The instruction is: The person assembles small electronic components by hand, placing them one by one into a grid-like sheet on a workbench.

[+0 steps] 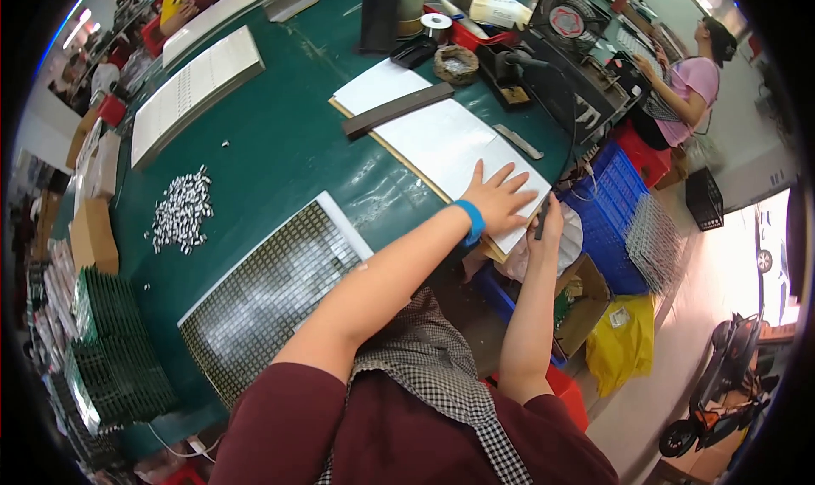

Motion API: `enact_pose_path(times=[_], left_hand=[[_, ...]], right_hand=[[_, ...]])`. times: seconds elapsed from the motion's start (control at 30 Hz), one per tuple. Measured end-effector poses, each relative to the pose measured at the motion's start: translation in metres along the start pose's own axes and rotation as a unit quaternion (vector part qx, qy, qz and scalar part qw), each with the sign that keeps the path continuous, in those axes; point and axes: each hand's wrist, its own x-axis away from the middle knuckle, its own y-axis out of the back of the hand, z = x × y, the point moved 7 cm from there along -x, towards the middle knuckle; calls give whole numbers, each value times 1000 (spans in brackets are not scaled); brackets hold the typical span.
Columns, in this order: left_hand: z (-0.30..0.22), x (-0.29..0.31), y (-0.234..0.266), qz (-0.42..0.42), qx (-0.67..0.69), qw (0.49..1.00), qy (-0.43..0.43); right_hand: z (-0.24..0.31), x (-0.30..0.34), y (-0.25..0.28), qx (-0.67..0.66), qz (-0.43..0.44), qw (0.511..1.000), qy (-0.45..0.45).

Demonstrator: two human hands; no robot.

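My left hand [497, 198], with a blue band at the wrist, lies flat with fingers spread on a white sheet [437, 137]. The sheet rests on a thin tan board [395, 152] near the table's right edge. A dark flat bar [399, 109] lies across the sheet's far part. Just past the sheet's near right corner, my right hand [550, 223] is closed around a thin dark tool [541, 219]; its kind cannot be made out. A small flat pale strip [519, 142] lies to the right of the sheet.
Left on the green table are a grid-patterned sheet [272, 294], a pile of small metallic parts [181, 213], stacked green circuit boards [110, 332] and white panels [195, 94]. A solder spool [436, 28] and fan [573, 22] stand beyond. A blue basket [604, 200] stands right.
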Motion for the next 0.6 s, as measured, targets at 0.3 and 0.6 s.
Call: enact_pose_path(times=[0.3, 0.6], left_hand=[[28, 214, 99, -39, -1, 978, 203], [-17, 232, 48, -130, -368, 901, 187]], right_hand=[[12, 65, 15, -104, 5, 993, 52], [27, 151, -62, -103, 108, 987, 58]])
